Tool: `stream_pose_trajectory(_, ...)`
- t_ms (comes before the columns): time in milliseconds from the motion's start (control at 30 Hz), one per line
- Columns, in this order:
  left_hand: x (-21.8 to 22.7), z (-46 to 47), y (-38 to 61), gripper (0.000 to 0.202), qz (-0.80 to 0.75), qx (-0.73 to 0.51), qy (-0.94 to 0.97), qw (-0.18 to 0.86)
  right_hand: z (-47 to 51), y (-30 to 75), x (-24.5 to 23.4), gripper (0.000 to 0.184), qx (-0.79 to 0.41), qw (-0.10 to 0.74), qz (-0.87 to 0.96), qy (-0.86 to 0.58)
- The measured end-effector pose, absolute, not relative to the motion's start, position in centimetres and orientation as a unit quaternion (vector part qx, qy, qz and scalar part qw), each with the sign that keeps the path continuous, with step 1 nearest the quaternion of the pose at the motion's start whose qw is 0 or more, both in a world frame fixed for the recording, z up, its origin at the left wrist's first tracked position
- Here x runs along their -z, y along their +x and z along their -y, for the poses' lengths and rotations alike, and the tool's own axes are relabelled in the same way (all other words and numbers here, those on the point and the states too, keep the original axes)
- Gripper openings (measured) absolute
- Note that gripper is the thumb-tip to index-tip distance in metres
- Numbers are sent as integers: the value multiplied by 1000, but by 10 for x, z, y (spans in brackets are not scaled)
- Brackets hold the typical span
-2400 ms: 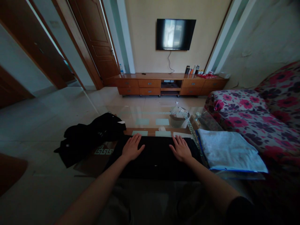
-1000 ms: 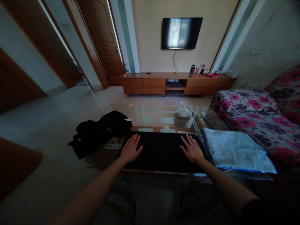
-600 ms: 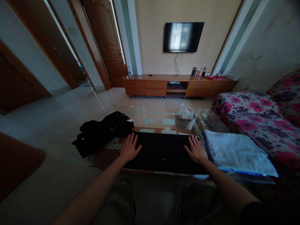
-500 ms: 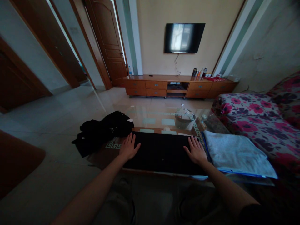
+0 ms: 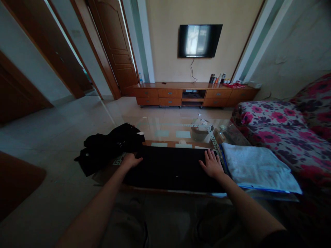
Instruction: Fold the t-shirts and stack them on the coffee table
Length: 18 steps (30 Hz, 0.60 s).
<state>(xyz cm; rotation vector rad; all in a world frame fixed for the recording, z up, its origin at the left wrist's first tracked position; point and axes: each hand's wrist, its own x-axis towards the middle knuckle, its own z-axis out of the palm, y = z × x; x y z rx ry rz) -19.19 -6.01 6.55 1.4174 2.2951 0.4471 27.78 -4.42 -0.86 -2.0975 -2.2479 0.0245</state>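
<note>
- Flat black cloth is best pressed evenly, without dragging.
- Right hand: fingers are spread wide on it.
- Left hand: fingers are curled; grip cannot be told.

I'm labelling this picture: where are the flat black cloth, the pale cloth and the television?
Flat black cloth (image 5: 172,168), head view: middle of its top.
Pale cloth (image 5: 259,168), head view: its upper face.
Television (image 5: 200,41), head view: screen.

black cloth, pink-flowered sofa, pale-blue fabric
</note>
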Motion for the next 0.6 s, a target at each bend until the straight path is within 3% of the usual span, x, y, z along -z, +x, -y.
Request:
stream_pose_trajectory(167,-81,64,-190,28,-788,-226,439,367,47,268,-10,69,6,42,741,-670)
stream_pose_trajectory(300,-87,61,-175,29,-738,-288,431,433,50,242,-34,49,-34,130,771,-623)
stream_pose_trajectory(367,-93,58,-156,36,-699,-333,453,442,51,221,-47,41,-128,207,765,-596)
stream_pose_trajectory(467,-104,60,-112,41,-635,-386,514,429,53,185,-65,36,-366,317,699,-527)
stream_pose_trajectory(533,-114,68,-78,49,-592,-407,529,452,57,165,-74,40,-557,350,584,-477)
stream_pose_trajectory(600,-126,80,-49,55,-510,-407,542,530,60,153,-80,51,-719,325,452,-416)
